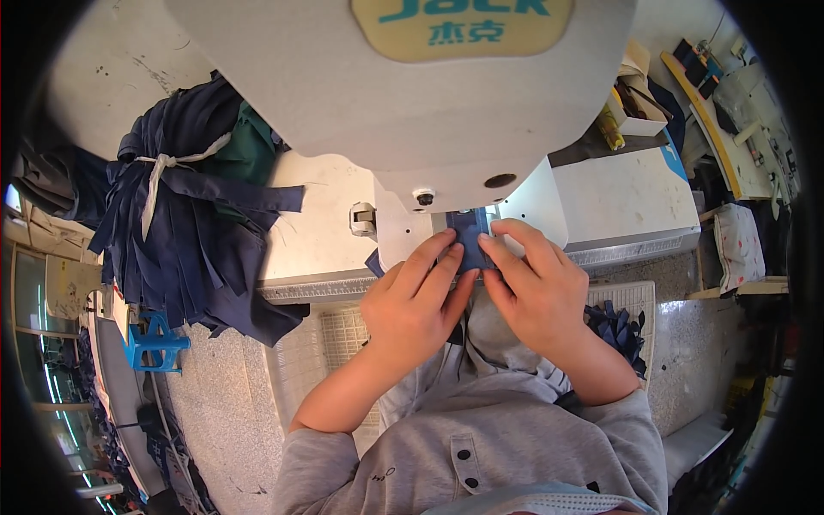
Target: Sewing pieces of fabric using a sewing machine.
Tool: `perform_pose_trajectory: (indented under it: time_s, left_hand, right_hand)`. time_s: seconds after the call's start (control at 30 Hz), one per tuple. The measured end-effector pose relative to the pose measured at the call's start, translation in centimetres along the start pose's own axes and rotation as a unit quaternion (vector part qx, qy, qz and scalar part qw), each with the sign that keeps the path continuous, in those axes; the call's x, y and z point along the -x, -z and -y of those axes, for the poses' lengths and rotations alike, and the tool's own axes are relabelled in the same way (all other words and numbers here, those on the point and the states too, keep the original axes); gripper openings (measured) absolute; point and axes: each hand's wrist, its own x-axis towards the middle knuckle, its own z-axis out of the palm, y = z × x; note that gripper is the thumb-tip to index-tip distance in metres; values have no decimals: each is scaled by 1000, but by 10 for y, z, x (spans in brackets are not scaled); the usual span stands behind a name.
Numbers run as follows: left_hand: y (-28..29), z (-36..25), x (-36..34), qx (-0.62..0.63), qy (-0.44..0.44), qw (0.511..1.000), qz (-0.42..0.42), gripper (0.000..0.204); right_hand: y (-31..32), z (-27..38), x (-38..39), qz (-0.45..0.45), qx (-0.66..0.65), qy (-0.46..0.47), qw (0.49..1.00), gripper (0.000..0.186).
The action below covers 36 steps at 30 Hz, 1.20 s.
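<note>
Under the head of a large pale grey sewing machine [429, 112], a small dark blue fabric piece [463, 240] lies on the lit plate [403, 240]. My left hand [412, 300] is closed on the piece's left side, fingertips on top and thumb at its near edge. My right hand [536, 300] grips its right side with curled fingers and thumb. The piece's far end is partly hidden by the machine head.
A tied bundle of navy strips [180, 215] hangs over the table's left. A box of odds and ends [639, 116] sits at back right. Below are a white crate [648, 287] with navy pieces [618, 330] and a blue stool [154, 343].
</note>
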Motion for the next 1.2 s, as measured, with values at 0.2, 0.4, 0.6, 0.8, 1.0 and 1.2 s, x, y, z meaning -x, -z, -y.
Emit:
perform_pose_trajectory:
  time_s: [0.2,0.4,0.6,0.8,1.0,1.2]
  left_hand:
    - [3,-1,-2,-2,-1,1000,6,29]
    - [6,-6,-3,27,20,999,19,27]
    - [13,-10,0,99,67,992,27,22]
    - [34,-1,-9,121,73,990,6,15]
    - [67,45,-93,209,-50,950,-225,35]
    - [94,76,-185,233,-249,913,-224,50]
  right_hand:
    - [-3,-2,0,-19,-2,15,1000,36]
    - [-9,-3,4,-35,13,45,998,29]
    - [-14,3,5,-60,-14,12,998,29]
    - [-14,5,3,-64,-18,10,998,29]
    - [-14,5,5,-70,-9,8,997,28]
    - [-9,13,6,-50,-33,-14,998,28]
